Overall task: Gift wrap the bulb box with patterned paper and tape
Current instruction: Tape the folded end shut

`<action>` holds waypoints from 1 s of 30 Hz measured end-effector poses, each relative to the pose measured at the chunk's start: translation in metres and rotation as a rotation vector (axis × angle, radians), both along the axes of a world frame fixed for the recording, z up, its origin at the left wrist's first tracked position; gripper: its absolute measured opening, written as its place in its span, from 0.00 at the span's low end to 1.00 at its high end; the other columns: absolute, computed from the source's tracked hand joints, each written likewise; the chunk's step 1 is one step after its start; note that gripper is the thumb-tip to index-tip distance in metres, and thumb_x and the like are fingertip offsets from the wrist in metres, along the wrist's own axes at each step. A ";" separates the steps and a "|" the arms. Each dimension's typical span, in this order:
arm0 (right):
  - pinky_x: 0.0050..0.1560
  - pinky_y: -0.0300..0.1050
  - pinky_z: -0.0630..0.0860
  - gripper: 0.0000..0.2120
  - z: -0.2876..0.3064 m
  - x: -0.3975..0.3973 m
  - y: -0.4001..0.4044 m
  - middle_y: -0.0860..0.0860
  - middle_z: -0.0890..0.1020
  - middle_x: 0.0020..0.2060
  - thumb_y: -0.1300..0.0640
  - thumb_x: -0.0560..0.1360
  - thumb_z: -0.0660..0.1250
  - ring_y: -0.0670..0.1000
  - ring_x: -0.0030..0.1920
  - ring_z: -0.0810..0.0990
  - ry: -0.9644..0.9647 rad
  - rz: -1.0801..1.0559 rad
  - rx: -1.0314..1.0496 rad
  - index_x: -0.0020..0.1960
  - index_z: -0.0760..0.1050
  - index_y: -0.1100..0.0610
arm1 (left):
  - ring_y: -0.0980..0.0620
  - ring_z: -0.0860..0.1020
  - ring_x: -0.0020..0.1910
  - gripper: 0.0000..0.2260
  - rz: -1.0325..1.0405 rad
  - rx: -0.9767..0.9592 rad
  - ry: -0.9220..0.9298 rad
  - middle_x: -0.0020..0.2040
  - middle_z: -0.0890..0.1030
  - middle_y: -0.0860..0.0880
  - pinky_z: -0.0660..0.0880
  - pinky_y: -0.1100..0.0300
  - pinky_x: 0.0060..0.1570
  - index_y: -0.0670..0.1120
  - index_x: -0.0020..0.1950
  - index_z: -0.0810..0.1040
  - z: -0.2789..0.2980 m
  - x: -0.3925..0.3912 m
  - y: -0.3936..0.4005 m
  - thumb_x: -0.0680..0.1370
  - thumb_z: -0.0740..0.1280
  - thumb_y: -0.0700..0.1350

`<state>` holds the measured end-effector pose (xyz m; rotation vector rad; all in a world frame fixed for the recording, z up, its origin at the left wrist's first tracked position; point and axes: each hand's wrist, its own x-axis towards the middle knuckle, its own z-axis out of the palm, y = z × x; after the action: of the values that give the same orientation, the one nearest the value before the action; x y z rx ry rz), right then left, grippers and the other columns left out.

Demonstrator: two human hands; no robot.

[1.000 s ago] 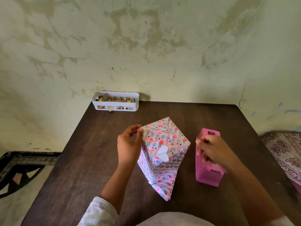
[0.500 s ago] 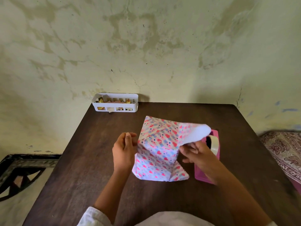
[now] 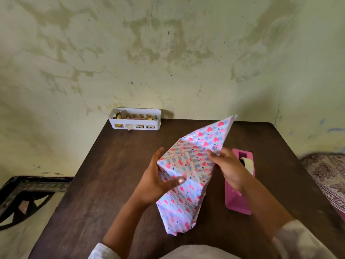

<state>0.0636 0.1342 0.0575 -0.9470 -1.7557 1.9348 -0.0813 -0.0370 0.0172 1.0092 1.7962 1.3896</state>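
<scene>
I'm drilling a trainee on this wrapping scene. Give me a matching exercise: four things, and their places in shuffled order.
Things:
1. basket
2. tape dispenser
3. wrapped box
4. loose flap

Places:
A. between both hands
B. table's far left corner, by the wall
C. pointing up and away from the box
D. right of the box, partly behind the right hand

Pairs: 1-B, 2-D, 3-A, 4-C

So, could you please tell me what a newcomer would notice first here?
The heart-patterned wrapped box at the table's centre, held between the left hand and right hand, one paper flap sticking up. Next, the pink tape dispenser to its right and the white basket by the wall.
</scene>
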 end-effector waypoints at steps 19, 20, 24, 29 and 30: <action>0.55 0.51 0.77 0.03 0.006 -0.033 0.022 0.54 0.82 0.50 0.63 0.74 0.67 0.52 0.51 0.81 -0.119 0.133 0.146 0.47 0.76 0.57 | 0.55 0.82 0.49 0.17 0.075 0.027 -0.166 0.55 0.81 0.51 0.80 0.58 0.47 0.50 0.58 0.71 0.018 0.005 0.031 0.73 0.72 0.44; 0.55 0.51 0.77 0.05 0.007 -0.031 0.023 0.54 0.82 0.50 0.64 0.73 0.67 0.53 0.51 0.81 -0.083 0.122 0.157 0.47 0.76 0.56 | 0.55 0.82 0.49 0.16 0.086 0.041 -0.175 0.54 0.81 0.50 0.80 0.57 0.47 0.50 0.57 0.72 0.016 0.008 0.033 0.73 0.72 0.44; 0.48 0.40 0.78 0.07 0.007 -0.021 0.027 0.51 0.80 0.46 0.65 0.71 0.70 0.46 0.45 0.81 -0.029 0.090 0.338 0.47 0.75 0.57 | 0.53 0.82 0.49 0.13 0.112 0.076 -0.180 0.52 0.82 0.51 0.81 0.56 0.47 0.49 0.56 0.73 0.011 0.011 0.034 0.74 0.71 0.43; 0.43 0.31 0.78 0.13 0.002 -0.007 0.031 0.53 0.84 0.42 0.74 0.70 0.66 0.41 0.43 0.83 0.107 0.231 0.580 0.55 0.76 0.72 | 0.54 0.83 0.48 0.12 0.128 0.097 -0.158 0.52 0.82 0.51 0.81 0.56 0.46 0.49 0.55 0.75 0.010 0.012 0.033 0.74 0.71 0.42; 0.46 0.33 0.78 0.13 0.003 -0.005 0.030 0.55 0.84 0.44 0.72 0.69 0.69 0.42 0.46 0.83 0.128 0.274 0.667 0.54 0.77 0.70 | 0.54 0.83 0.48 0.12 0.136 0.093 -0.150 0.52 0.82 0.51 0.81 0.56 0.46 0.49 0.55 0.75 0.010 0.013 0.033 0.74 0.71 0.42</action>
<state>0.0587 0.1644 0.0601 -0.3537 -2.3099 1.3298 -0.0688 -0.0042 0.0272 0.8187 1.7294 1.6006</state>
